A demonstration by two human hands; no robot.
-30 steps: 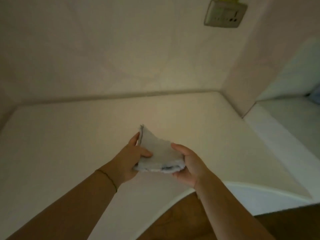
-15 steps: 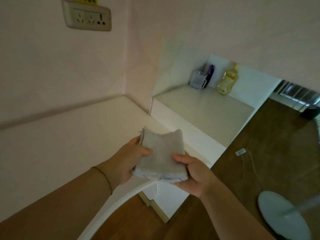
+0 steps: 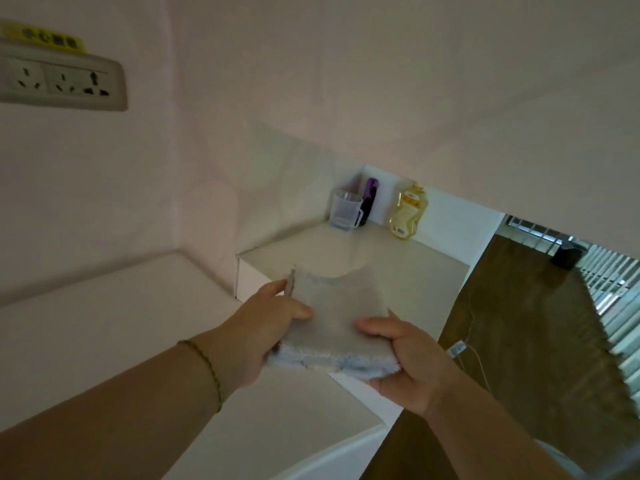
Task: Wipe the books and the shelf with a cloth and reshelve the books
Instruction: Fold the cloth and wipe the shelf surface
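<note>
White counter [image 3: 104, 327], hands gripping cloth [image 3: 337, 320]

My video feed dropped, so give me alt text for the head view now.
Both hands, left hand and right hand, hold a folded grey cloth above a white counter. Behind it a lower shelf carries a cup and yellow bottle; no books are visible.

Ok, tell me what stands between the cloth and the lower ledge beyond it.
Nothing visible. Both hands, left hand and right hand, hold the cloth above the ledge; the cup and bottle stand at its far back.
</note>
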